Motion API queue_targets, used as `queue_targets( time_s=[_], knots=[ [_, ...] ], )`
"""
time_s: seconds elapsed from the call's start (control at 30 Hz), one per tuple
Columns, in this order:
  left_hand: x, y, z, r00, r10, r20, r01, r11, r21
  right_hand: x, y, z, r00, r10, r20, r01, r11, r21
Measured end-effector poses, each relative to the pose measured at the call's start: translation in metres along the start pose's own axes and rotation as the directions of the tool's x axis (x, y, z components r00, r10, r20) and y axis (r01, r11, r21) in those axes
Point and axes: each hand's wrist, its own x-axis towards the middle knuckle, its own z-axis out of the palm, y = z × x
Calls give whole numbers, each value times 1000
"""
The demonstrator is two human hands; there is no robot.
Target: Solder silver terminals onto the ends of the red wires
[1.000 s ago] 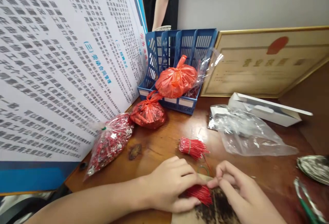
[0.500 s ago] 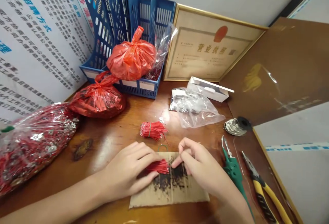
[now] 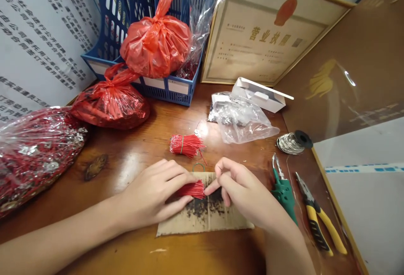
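A bundle of thin red wires (image 3: 195, 189) lies across a piece of scorched cardboard (image 3: 179, 224) in front of me. My left hand (image 3: 164, 191) is closed over the bundle's left part, thumb on the near side and fingers on the far side, so that part is hidden. My right hand (image 3: 241, 186) is on the other side of it, holding nothing I can see. One of its fingers stretches out and touches the silvery wire ends, while other fingers are bent and apart. Just behind the cardboard lies a thin green rubber band (image 3: 198, 165).
Farther back sits a second banded wire bundle (image 3: 187, 144). To the right are a green soldering tool (image 3: 284, 193), yellow-handled pliers (image 3: 315, 218) and a solder wire spool (image 3: 290, 143). Red bags (image 3: 110, 102), a blue file rack (image 3: 176, 92) and a clear plastic bag (image 3: 246, 119) stand behind.
My right hand's outstretched finger has come left, from just short of the wire ends to touching them. My left hand keeps its hold. The whole view has shifted slightly with my head.
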Motion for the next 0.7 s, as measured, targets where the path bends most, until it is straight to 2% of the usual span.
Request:
queue_targets(
  time_s=[0.13, 0.3, 0.43, 0.5, 0.7],
  knots=[
    [0, 2, -2, 1000, -6, 9, 6, 1000, 3, 0, -1, 1, 1000, -22, 7, 22, 999, 26],
    [-1, -1, 2, 1000, 4, -14, -4, 1000, 26, 5, 1, -4, 987, -105, -125, 102, 994, -26],
    [-1, -3, 4, 1000, 2, -27, -2, 1000, 9, 10, 4, -8, 928, -212, -306, 142, 961, -237],
    [-1, -2, 3, 1000, -21, -20, 21, 1000, 1, 11, 6, -9, 894, -279, -349, 152, 924, -351],
    [-5, 2, 4, 995, -99, 11, 99, 995, 26, 14, 7, -4, 881, -390, -267, 220, 839, -498]
  ],
)
